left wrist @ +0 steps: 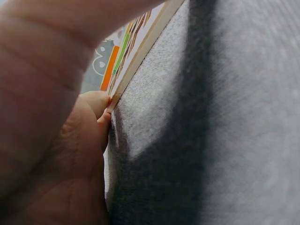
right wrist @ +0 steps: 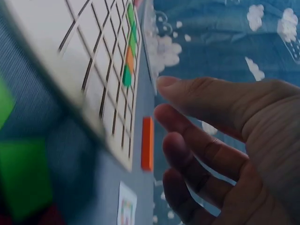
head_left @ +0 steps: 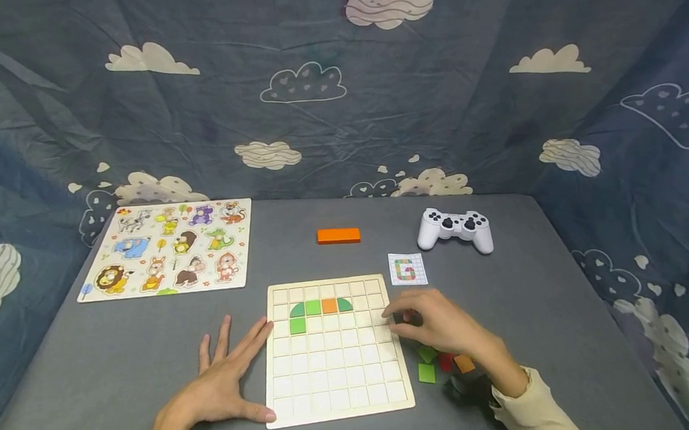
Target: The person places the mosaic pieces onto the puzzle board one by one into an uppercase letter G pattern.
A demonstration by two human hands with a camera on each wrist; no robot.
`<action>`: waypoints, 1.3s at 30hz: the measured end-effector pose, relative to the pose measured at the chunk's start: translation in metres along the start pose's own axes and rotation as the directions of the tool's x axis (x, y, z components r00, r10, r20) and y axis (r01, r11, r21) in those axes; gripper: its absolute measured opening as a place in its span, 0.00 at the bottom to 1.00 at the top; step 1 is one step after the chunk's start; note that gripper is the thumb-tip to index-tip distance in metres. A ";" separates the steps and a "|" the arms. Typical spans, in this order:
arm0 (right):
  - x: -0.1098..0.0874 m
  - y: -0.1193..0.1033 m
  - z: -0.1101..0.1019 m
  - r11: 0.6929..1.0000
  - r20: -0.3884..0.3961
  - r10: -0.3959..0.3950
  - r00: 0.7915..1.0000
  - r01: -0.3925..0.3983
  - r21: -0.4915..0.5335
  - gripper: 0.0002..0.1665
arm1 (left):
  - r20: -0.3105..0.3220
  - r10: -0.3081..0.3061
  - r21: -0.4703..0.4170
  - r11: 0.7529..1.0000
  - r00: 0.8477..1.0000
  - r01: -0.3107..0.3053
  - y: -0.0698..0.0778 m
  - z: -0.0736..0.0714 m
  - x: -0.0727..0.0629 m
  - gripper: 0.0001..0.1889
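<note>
A pale wooden grid board (head_left: 337, 362) lies flat on the table. In its upper rows sit two dark green rounded pieces (head_left: 345, 304), two light green squares (head_left: 297, 325) and an orange square (head_left: 329, 306). My left hand (head_left: 227, 380) is spread at the board's left side, thumb and fingertips touching its edge. Over the right edge hovers my right hand (head_left: 432, 319), fingers bent loosely. The right wrist view shows a gap between thumb and forefinger with nothing in it. Loose green (head_left: 426, 373), red (head_left: 446, 361) and orange tiles (head_left: 465, 364) lie below that hand, partly overlapped.
A small pattern card (head_left: 408, 269) lies beyond the board's right corner. Farther back are an orange block (head_left: 338, 236) and a white game controller (head_left: 455, 229). An animal puzzle board (head_left: 167, 254) occupies the back left. A cloud-printed cloth (head_left: 314, 130) hangs behind the table.
</note>
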State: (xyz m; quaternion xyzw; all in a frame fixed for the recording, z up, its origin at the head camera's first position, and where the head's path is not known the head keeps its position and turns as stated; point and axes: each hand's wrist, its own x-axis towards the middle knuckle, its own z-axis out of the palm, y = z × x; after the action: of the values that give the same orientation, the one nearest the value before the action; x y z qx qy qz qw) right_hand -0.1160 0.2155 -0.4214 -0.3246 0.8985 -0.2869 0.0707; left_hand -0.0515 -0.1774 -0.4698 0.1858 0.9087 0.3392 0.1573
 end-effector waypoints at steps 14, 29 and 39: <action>-0.044 0.043 -0.018 0.986 -0.042 0.082 0.996 -0.074 0.152 0.11 | -0.005 0.002 -0.008 1.000 1.000 -0.002 0.000 0.000 -0.001 0.72; -0.060 0.078 -0.020 0.963 -0.004 0.187 0.982 -0.183 0.200 0.11 | -0.001 0.011 -0.018 1.000 1.000 -0.011 0.001 -0.001 -0.001 0.72; -0.063 0.090 -0.019 0.944 0.065 0.184 0.981 -0.195 0.268 0.11 | -0.004 0.043 -0.028 0.999 0.999 -0.043 -0.002 0.000 -0.002 0.71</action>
State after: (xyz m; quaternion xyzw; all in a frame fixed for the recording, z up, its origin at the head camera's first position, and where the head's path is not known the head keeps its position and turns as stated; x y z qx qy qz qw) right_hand -0.1218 0.3201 -0.4598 -0.2294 0.8759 -0.3934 0.1595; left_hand -0.0503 -0.1792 -0.4711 0.2026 0.8998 0.3558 0.1510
